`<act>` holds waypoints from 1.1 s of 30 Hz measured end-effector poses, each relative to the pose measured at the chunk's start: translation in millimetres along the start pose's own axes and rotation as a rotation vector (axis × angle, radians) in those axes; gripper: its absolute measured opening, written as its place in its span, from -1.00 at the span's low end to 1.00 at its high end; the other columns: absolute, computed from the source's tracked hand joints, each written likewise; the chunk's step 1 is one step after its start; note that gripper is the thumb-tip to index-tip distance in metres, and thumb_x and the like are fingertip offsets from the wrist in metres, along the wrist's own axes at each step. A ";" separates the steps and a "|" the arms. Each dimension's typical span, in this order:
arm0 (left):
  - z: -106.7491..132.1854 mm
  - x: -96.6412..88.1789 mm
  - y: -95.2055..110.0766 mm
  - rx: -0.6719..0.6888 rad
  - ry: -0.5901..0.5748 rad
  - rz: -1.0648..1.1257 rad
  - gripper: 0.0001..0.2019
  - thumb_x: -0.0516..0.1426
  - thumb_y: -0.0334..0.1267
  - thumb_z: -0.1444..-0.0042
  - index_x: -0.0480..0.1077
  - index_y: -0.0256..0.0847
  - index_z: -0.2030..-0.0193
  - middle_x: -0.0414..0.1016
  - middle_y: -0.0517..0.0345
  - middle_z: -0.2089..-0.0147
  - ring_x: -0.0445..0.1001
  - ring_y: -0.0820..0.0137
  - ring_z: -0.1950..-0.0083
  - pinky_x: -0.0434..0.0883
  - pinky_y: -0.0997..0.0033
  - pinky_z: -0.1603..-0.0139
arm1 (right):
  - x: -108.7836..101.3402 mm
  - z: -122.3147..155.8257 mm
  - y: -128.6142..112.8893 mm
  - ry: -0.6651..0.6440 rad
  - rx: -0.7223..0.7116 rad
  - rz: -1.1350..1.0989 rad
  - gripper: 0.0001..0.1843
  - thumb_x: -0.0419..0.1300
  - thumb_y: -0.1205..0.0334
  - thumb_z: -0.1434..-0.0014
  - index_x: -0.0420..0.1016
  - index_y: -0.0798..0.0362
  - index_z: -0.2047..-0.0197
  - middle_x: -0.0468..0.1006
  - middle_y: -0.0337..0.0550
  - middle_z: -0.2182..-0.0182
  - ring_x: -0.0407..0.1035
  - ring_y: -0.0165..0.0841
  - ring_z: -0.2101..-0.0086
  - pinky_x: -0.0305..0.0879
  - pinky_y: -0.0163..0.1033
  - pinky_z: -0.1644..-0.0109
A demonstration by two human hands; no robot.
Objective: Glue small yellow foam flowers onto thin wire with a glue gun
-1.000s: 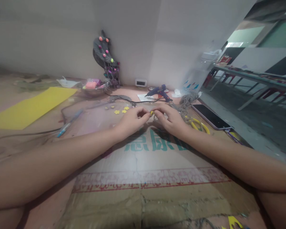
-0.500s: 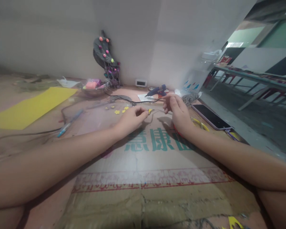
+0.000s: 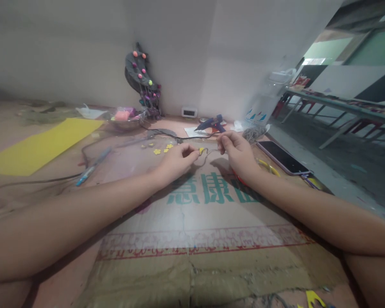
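Observation:
My left hand (image 3: 178,160) rests on a flattened cardboard sheet (image 3: 195,222) and pinches a small yellow flower piece (image 3: 201,150) at its fingertips. A thin grey wire (image 3: 208,152) runs from that piece to my right hand (image 3: 239,154), whose fingers are closed around the wire's other end, a short way to the right. Several loose yellow flower pieces (image 3: 162,149) lie on the cardboard just left of my left hand.
A blue glue gun (image 3: 210,123) lies behind my hands, a coil of grey wire (image 3: 252,132) and a phone (image 3: 282,157) to the right, yellow-handled scissors (image 3: 269,167) under my right wrist. A yellow foam sheet (image 3: 38,145), blue pen (image 3: 93,167) and bowl (image 3: 125,117) lie left.
My hands were together on the yellow piece; the right hand drew away to the right, opened briefly, and is now closed on the wire. The left hand stayed put.

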State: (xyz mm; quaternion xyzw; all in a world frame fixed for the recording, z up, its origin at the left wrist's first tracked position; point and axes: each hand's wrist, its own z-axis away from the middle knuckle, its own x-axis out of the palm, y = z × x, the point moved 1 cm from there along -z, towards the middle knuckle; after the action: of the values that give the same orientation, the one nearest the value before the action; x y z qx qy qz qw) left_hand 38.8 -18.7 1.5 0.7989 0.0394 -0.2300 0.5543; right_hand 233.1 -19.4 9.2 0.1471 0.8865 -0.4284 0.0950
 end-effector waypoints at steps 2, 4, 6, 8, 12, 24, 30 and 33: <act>0.3 0.1 0.3 0.007 -0.001 -0.008 -0.81 0.10 -0.14 -0.13 0.37 -0.19 0.39 0.48 0.16 0.37 0.39 0.39 0.34 0.30 0.38 0.27 | 0.4 -0.4 2.1 -0.009 0.015 -0.023 -0.82 0.10 0.15 -0.30 0.39 0.02 0.31 0.34 -0.31 0.52 0.25 -0.45 0.49 0.23 -0.29 0.38; 0.8 0.1 0.7 0.002 -0.004 -0.004 -0.81 0.10 -0.14 -0.14 0.37 -0.19 0.39 0.49 0.15 0.37 0.40 0.39 0.33 0.32 0.38 0.27 | 1.1 -0.8 3.8 -0.007 0.031 -0.042 -0.87 0.09 0.20 -0.28 0.39 0.02 0.29 0.34 -0.32 0.52 0.25 -0.45 0.49 0.22 -0.29 0.38; 1.3 0.2 0.6 -0.004 -0.009 0.007 -0.81 0.11 -0.13 -0.14 0.37 -0.20 0.38 0.49 0.15 0.37 0.42 0.38 0.32 0.33 0.38 0.27 | 1.9 -1.1 4.6 -0.009 0.042 -0.049 -0.90 0.11 0.21 -0.26 0.39 0.01 0.27 0.36 -0.32 0.51 0.26 -0.45 0.48 0.23 -0.29 0.37; 1.5 0.3 -0.1 -0.006 -0.012 0.010 -0.81 0.11 -0.12 -0.14 0.38 -0.20 0.37 0.49 0.15 0.35 0.43 0.37 0.31 0.34 0.37 0.26 | 2.7 -1.2 4.4 -0.016 0.047 -0.055 -0.94 0.13 0.22 -0.23 0.39 0.01 0.25 0.38 -0.32 0.51 0.28 -0.45 0.47 0.24 -0.28 0.36; 1.1 0.4 -1.5 0.006 -0.015 -0.013 -0.80 0.10 -0.12 -0.15 0.38 -0.19 0.37 0.48 0.17 0.35 0.42 0.38 0.31 0.33 0.38 0.26 | 3.0 -0.3 0.5 -0.017 0.043 -0.051 -0.95 0.17 0.23 -0.21 0.38 0.00 0.28 0.41 -0.32 0.52 0.29 -0.44 0.48 0.25 -0.28 0.36; 2.6 -0.1 2.6 0.076 -0.036 -0.074 -0.81 0.08 -0.15 -0.17 0.39 -0.19 0.38 0.50 0.15 0.33 0.41 0.38 0.30 0.31 0.36 0.25 | 8.0 3.5 -5.0 -0.197 0.029 0.040 -0.79 0.15 0.11 -0.23 0.47 0.04 0.15 0.56 -0.16 0.27 0.35 -0.43 0.44 0.35 -0.25 0.31; 3.8 -0.5 5.0 0.066 -0.037 -0.071 -0.80 0.07 -0.15 -0.18 0.37 -0.20 0.38 0.47 0.14 0.34 0.40 0.38 0.30 0.30 0.35 0.25 | 6.5 4.8 -3.9 -0.166 0.009 0.111 -0.84 0.15 0.18 -0.22 0.48 0.06 0.21 0.54 -0.20 0.39 0.35 -0.43 0.46 0.29 -0.27 0.35; 4.7 -0.5 7.0 0.053 -0.049 -0.072 -0.79 0.07 -0.14 -0.18 0.37 -0.21 0.37 0.47 0.15 0.36 0.39 0.39 0.33 0.30 0.36 0.27 | 5.2 5.3 -7.4 -0.139 -0.001 0.140 -0.79 0.11 0.14 -0.27 0.45 0.07 0.32 0.51 -0.23 0.45 0.32 -0.45 0.48 0.27 -0.29 0.35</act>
State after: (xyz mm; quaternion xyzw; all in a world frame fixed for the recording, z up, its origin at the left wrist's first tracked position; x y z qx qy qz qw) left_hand 39.0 -25.5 6.4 0.8055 0.0483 -0.2701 0.5253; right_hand 225.9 -27.0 9.8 0.1785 0.8656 -0.4293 0.1859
